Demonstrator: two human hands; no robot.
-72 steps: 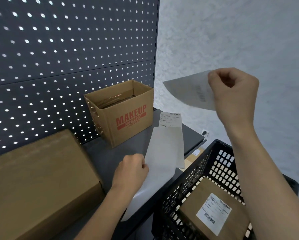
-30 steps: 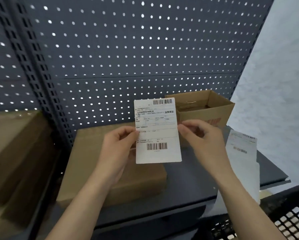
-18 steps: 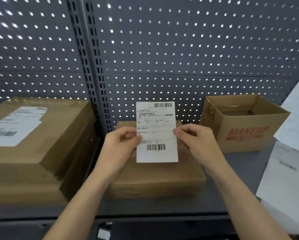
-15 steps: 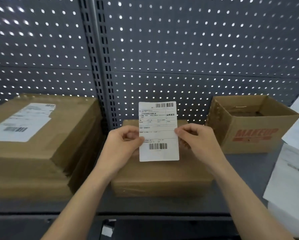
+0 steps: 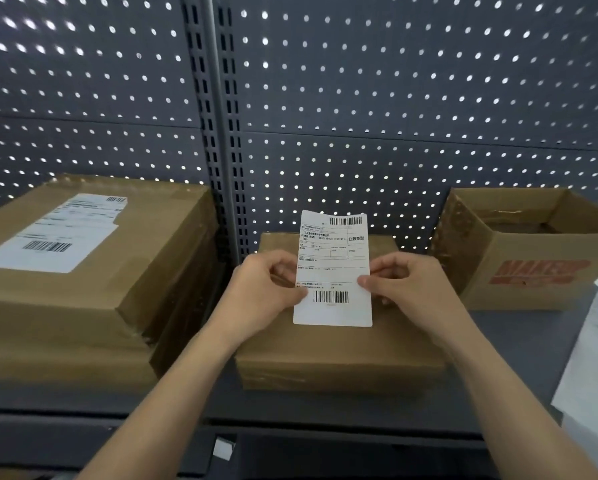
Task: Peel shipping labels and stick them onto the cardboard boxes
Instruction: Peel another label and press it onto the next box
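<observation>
My left hand (image 5: 266,292) and right hand (image 5: 408,289) pinch the side edges of a white shipping label (image 5: 332,268), barcodes top and bottom, upright over a sealed cardboard box (image 5: 339,348) on the shelf (image 5: 519,341).

Readable print: three spots, only one word clear.

Right, open box (image 5: 519,292): near face carries "MAKEUP" in slanted red block capitals, with a red band of smaller print under it, too blurred to read. Middle, label (image 5: 333,271), white, upright, print facing the camera: barcode at top right, second barcode low centre; Chinese characters "业务类型" at the right edge below the top barcode; rows of smaller Chinese print and a digit string in ruled boxes, too small to read. Left, left label (image 5: 53,233), white, flat on top of the big box (image 5: 135,278): small barcode at its far right corner, wider barcode at its near edge; all text lines blurred.
</observation>
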